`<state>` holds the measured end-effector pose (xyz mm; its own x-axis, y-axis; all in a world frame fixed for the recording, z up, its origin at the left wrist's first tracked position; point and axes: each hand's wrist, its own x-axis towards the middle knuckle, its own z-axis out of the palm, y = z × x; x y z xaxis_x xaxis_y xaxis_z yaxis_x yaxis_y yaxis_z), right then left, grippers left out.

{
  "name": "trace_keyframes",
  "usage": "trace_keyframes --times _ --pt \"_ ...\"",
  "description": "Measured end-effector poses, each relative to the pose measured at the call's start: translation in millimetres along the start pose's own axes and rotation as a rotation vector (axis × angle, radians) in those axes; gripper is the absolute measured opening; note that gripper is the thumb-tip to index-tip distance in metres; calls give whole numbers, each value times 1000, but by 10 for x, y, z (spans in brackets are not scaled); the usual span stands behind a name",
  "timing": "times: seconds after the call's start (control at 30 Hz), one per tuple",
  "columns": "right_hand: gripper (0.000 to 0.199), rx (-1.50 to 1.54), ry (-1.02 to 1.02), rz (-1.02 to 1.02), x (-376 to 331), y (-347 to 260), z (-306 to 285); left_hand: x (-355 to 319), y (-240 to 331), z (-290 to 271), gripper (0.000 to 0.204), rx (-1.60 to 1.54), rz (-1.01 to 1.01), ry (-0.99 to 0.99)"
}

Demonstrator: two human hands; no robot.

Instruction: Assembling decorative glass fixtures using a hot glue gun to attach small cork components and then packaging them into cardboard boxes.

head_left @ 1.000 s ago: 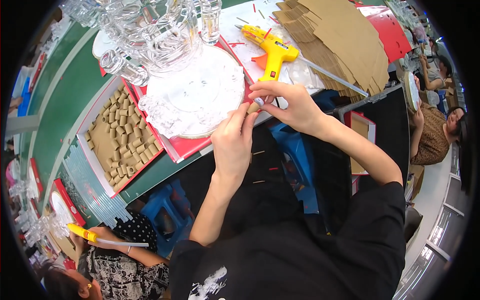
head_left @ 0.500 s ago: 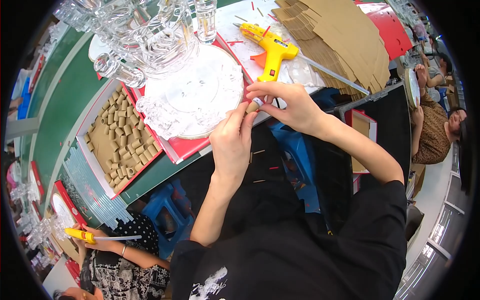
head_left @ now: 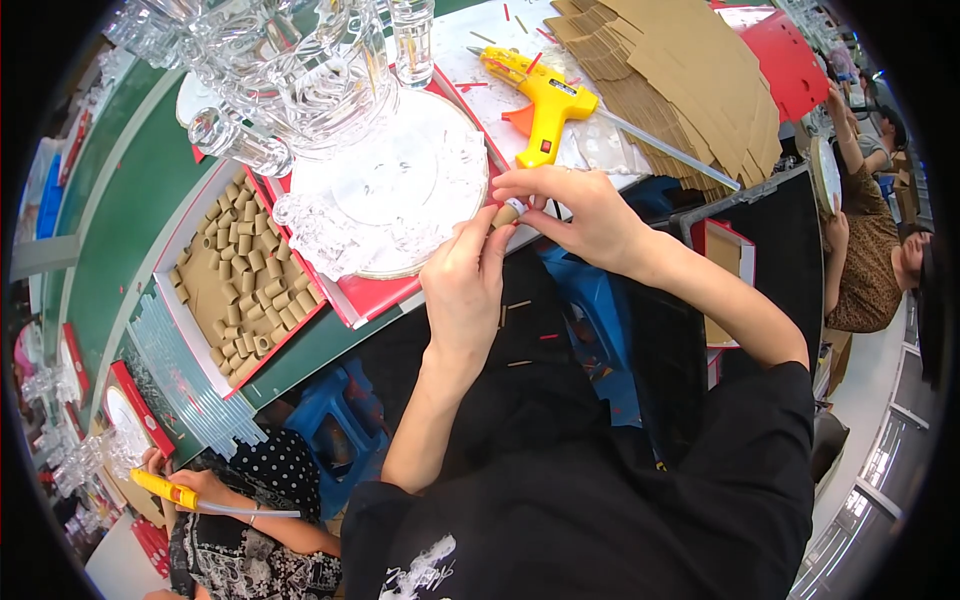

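My left hand [head_left: 463,280] pinches a short brown cardboard tube [head_left: 506,216] between thumb and fingers. At the tube's other end, my right hand [head_left: 592,215] is closed on it, with a small whitish piece showing there; its exact kind is hidden by the fingers. Just beyond both hands lies a round white disc [head_left: 390,185], its left side covered in clumped strands of dried glue. Past my right fingertips, a yellow glue gun [head_left: 545,110] rests on its side with a clear glue stick out of its back.
A shallow box [head_left: 190,345] of cardboard tubes stands left, beside clear glue sticks [head_left: 175,365]. Clear glassware [head_left: 320,80] crowds the far left; flat cardboard [head_left: 680,80] is stacked far right. Blue stools [head_left: 335,425] stand below the table. Co-workers sit at lower left and far right.
My hands and the tube stay almost still. At lower left a co-worker's glue gun has tilted and shifted down a little; at far right another person has shifted and turned.
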<state>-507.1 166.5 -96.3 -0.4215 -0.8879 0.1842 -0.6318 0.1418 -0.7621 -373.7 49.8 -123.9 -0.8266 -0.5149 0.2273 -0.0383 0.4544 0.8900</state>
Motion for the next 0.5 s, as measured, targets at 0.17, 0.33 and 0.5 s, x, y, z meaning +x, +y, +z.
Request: trace_keyframes --times 0.17,0.33,0.5 --pt "40 -25 4 -17 -2 -1 14 0 -5 -10 20 -39 -24 -9" --pt "40 -42 4 -17 -8 -11 12 -10 -33 0 20 -57 -28 -17" --pt "38 -76 -10 -5 -13 -43 10 -16 -41 6 20 -38 -22 -20"
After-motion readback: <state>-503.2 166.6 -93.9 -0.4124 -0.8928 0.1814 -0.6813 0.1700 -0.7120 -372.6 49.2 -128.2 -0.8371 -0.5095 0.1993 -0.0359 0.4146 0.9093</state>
